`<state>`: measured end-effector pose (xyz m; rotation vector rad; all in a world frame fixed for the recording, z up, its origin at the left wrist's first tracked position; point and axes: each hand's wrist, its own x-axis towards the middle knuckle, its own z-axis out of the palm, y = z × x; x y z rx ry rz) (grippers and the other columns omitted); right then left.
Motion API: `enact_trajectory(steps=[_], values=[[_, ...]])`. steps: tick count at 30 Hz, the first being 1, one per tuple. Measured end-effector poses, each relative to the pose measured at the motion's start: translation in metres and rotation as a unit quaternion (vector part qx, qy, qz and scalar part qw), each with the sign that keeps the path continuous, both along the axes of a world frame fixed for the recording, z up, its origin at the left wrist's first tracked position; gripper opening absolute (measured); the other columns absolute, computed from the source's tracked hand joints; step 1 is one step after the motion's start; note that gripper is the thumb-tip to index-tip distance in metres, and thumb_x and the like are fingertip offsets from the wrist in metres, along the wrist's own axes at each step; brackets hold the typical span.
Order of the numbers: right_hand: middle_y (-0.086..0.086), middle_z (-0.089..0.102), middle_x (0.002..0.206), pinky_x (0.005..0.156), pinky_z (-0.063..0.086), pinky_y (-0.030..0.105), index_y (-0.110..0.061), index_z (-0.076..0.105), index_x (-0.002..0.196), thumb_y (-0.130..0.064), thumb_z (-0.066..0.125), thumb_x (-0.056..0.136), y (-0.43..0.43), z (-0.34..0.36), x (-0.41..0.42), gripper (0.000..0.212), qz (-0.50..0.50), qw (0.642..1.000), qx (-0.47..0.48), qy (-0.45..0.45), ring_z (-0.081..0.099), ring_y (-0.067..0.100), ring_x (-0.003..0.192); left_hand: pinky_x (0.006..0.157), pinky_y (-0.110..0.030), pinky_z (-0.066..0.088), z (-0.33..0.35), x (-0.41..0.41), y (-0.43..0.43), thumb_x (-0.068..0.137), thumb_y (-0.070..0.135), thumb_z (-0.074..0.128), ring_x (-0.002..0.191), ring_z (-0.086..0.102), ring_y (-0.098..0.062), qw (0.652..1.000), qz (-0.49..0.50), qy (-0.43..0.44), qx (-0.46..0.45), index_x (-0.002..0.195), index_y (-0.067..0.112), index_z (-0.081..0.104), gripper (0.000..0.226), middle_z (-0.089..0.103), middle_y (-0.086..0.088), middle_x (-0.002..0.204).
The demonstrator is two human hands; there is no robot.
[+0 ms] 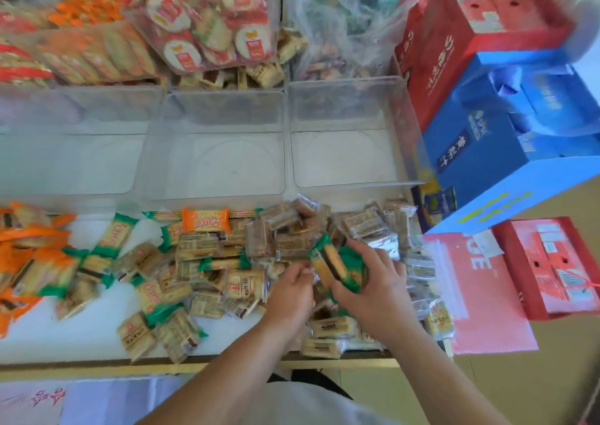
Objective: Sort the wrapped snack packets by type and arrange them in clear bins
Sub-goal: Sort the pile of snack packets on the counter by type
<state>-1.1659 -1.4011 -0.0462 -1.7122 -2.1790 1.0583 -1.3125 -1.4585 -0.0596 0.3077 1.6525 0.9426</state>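
A heap of wrapped snack packets (227, 262) covers the white table: green-ended, orange and clear brown ones mixed. My right hand (373, 281) grips a stack of green-wrapped packets (334, 265) just above the heap. My left hand (292, 291) is beside it, fingers curled and pinching the left edge of that stack. Three clear bins stand behind the heap: the left bin (74, 197), the middle bin (214, 96) and the right bin (344, 82); I see nothing inside them.
An orange packet (205, 219) lies by the middle bin's front wall. More orange packets (19, 249) lie at far left. Filled bins of snacks (207, 25) stand at the back. Blue (506, 139) and red boxes (480, 35) crowd the right side.
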Motion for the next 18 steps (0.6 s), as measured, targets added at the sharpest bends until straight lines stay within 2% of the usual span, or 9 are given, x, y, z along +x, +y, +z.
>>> enact_trajectory(steps=[2, 4, 6, 10, 12, 15, 16, 18], values=[[-0.009, 0.033, 0.146, 0.089, 0.053, 0.04, -0.045, 0.026, 0.153, -0.07, 0.066, 0.081, -0.001, -0.014, -0.003, 0.086, 0.034, 0.994, 0.069, -0.081, 0.031, 0.025, 0.128, 0.103, -0.044, 0.053, -0.013, -0.002, -0.007, 0.107, 0.032, 0.048, 0.111, 0.065, -0.012, 0.997, -0.025, 0.067, -0.017, 0.12, 0.033, 0.059, 0.017, 0.067, 0.009, 0.119], [0.0, 0.018, 0.156, 0.089, 0.056, 0.047, -0.043, 0.015, 0.157, -0.073, 0.064, 0.08, -0.007, -0.031, -0.004, 0.096, 0.027, 0.991, 0.069, -0.112, 0.026, 0.033, 0.138, 0.097, -0.044, 0.057, -0.017, 0.001, -0.016, 0.104, 0.036, 0.054, 0.105, 0.068, -0.013, 0.994, -0.052, 0.098, -0.019, 0.123, 0.034, 0.059, 0.02, 0.069, 0.009, 0.116], [0.007, 0.013, 0.16, 0.091, 0.056, 0.052, -0.041, 0.008, 0.158, -0.079, 0.063, 0.075, -0.012, -0.042, -0.004, 0.106, 0.012, 0.989, 0.066, -0.134, 0.021, 0.037, 0.144, 0.088, -0.042, 0.061, -0.021, 0.007, -0.024, 0.102, 0.037, 0.058, 0.093, 0.073, -0.014, 0.993, -0.059, 0.101, 0.001, 0.125, 0.035, 0.059, 0.023, 0.072, 0.011, 0.109], [0.0, 0.001, 0.165, 0.089, 0.059, 0.05, -0.049, -0.002, 0.157, -0.07, 0.075, 0.072, -0.014, -0.04, -0.002, 0.117, 0.006, 0.992, 0.045, -0.12, 0.01, 0.031, 0.151, 0.09, -0.034, 0.06, -0.029, 0.017, -0.026, 0.103, 0.033, 0.06, 0.095, 0.072, -0.006, 0.994, -0.051, 0.088, 0.037, 0.135, 0.039, 0.051, 0.034, 0.071, 0.009, 0.11], [-0.004, 0.004, 0.167, 0.084, 0.06, 0.047, -0.045, 0.008, 0.159, -0.059, 0.081, 0.074, -0.015, -0.033, 0.003, 0.113, 0.014, 0.991, 0.088, -0.103, 0.012, 0.028, 0.152, 0.093, -0.028, 0.057, -0.037, 0.019, -0.023, 0.1, 0.031, 0.064, 0.1, 0.069, -0.005, 0.99, -0.069, 0.116, 0.043, 0.148, 0.035, 0.047, 0.05, 0.07, 0.01, 0.108], [0.004, 0.029, 0.16, 0.076, 0.061, 0.052, -0.034, 0.032, 0.155, -0.04, 0.085, 0.076, -0.023, -0.029, 0.027, 0.095, -0.009, 0.981, 0.181, -0.061, 0.033, 0.033, 0.142, 0.086, -0.019, 0.052, -0.047, 0.02, -0.022, 0.097, 0.027, 0.069, 0.1, 0.061, -0.003, 0.977, -0.117, 0.173, 0.049, 0.153, 0.033, 0.042, 0.063, 0.061, 0.01, 0.108], [0.007, 0.033, 0.158, 0.079, 0.059, 0.057, -0.03, 0.039, 0.153, -0.037, 0.086, 0.076, -0.028, -0.031, 0.037, 0.09, -0.021, 0.978, 0.203, -0.05, 0.036, 0.037, 0.139, 0.087, -0.02, 0.052, -0.049, 0.02, -0.022, 0.097, 0.028, 0.068, 0.1, 0.06, -0.003, 0.969, -0.143, 0.196, 0.05, 0.154, 0.034, 0.04, 0.064, 0.056, 0.011, 0.113], [0.014, 0.03, 0.159, 0.093, 0.05, 0.066, -0.024, 0.046, 0.151, -0.044, 0.086, 0.074, -0.042, -0.04, 0.055, 0.089, -0.038, 0.975, 0.209, -0.067, 0.032, 0.045, 0.141, 0.09, -0.027, 0.053, -0.052, 0.023, -0.024, 0.098, 0.027, 0.065, 0.106, 0.059, -0.008, 0.939, -0.203, 0.27, 0.065, 0.155, 0.036, 0.037, 0.063, 0.048, 0.009, 0.125]])
